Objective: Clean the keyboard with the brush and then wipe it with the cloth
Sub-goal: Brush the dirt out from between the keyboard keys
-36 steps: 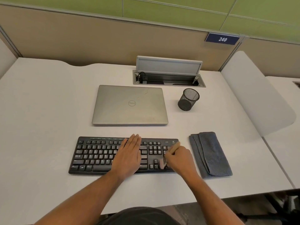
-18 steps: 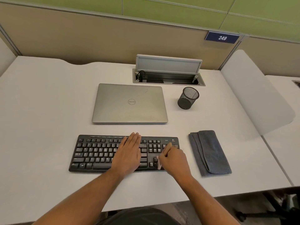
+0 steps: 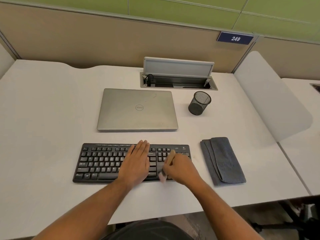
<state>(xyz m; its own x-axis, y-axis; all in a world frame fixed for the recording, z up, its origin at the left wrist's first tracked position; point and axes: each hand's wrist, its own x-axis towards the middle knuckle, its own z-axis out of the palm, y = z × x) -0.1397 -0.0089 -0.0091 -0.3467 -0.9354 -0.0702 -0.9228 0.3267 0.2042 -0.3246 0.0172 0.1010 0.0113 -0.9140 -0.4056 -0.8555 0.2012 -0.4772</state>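
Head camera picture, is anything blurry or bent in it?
Head view: the brush bristles in the right hand are smeared by motion; the keyboard and left hand look sharp; the wide lens bows the desk edges and partition lines; lighting is soft and even, without glare.

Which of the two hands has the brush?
The right hand grips the wooden-handled brush; the left hand lies flat on the black keyboard.

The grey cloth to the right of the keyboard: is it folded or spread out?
Folded. The grey cloth lies on the white desk as a narrow stack, with layered edges showing along its left side.
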